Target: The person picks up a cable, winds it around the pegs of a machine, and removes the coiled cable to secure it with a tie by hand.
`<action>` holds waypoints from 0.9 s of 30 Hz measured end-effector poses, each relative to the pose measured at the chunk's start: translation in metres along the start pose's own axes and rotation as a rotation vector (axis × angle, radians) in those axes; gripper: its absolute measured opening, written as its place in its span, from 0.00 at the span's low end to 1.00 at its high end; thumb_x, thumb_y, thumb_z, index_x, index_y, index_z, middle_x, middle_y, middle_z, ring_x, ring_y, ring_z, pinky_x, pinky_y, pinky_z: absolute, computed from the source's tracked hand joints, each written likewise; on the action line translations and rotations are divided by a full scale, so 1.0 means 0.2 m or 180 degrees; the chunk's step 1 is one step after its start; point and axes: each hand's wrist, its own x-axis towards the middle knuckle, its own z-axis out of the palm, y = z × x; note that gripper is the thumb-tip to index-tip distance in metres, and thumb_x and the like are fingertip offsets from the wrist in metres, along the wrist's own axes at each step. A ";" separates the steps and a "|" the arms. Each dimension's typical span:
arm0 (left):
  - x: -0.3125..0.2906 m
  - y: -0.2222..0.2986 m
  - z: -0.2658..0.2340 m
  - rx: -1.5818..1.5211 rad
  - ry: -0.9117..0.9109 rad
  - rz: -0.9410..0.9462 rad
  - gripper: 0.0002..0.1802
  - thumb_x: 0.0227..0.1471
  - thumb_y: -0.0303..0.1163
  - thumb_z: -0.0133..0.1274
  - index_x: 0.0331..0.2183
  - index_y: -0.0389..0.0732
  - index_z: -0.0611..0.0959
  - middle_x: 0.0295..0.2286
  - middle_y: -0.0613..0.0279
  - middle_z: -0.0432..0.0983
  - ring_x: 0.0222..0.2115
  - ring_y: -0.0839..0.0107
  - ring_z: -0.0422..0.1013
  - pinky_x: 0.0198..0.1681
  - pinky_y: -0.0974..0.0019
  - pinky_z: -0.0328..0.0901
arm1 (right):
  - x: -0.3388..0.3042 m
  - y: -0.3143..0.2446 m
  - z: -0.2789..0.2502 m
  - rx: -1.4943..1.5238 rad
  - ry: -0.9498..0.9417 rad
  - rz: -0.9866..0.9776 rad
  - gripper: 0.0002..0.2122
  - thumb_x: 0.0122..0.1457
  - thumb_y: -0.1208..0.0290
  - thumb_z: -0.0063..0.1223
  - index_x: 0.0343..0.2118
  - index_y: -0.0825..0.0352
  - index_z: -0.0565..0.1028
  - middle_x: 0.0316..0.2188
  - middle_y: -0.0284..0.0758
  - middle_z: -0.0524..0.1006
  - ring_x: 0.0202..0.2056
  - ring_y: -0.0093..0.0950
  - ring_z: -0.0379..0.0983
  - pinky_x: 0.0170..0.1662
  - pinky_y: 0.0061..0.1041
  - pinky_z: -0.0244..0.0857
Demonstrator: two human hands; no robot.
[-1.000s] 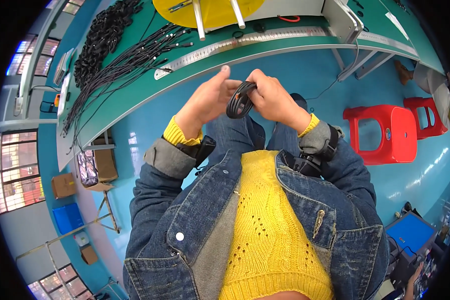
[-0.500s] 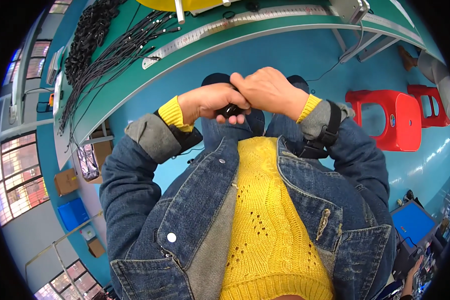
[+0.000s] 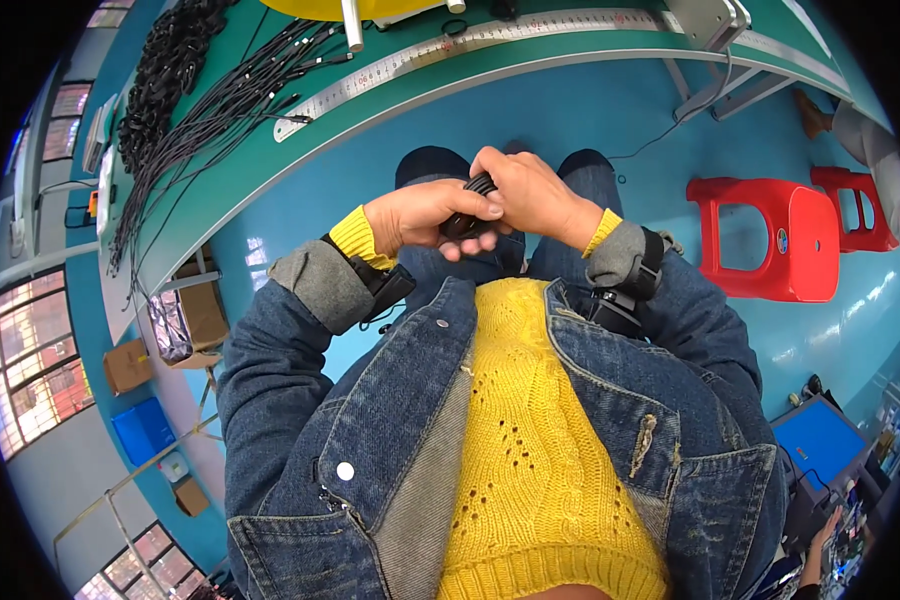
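A small coiled black cable (image 3: 461,226) is held between my hands, above my knees and in front of the table edge. My left hand (image 3: 428,212) wraps round the coil from the left, thumb on top and fingertips curled under it. From the other side my right hand (image 3: 537,196) closes on the coil's upper right part, where its loops show side by side. Parts of the cable are hidden by my fingers and palms. On the table, ahead and to the left, lies a spread bunch of loose black cables (image 3: 210,130) with light-tipped plugs.
A pile of coiled black cables (image 3: 167,85) sits at the far left of the green table (image 3: 315,150). A long metal ruler (image 3: 400,68) runs along its edge, near a yellow round object (image 3: 320,8). A red stool (image 3: 810,240) stands on the right, cardboard boxes (image 3: 127,367) on the left.
My right hand has shifted from covering the coil to gripping its upper right side, so more of the loops show. Both hands sit slightly lower in view.
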 end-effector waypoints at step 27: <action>-0.08 -0.08 -0.07 -0.1458 0.0860 0.2697 0.03 0.48 0.27 0.48 0.28 0.41 0.71 0.23 0.67 0.66 0.22 0.78 0.64 0.20 0.76 0.59 | 0.58 0.03 -0.22 0.0195 0.0739 0.0410 0.07 0.51 0.69 0.53 0.29 0.67 0.74 0.18 0.30 0.70 0.22 0.23 0.67 0.25 0.23 0.61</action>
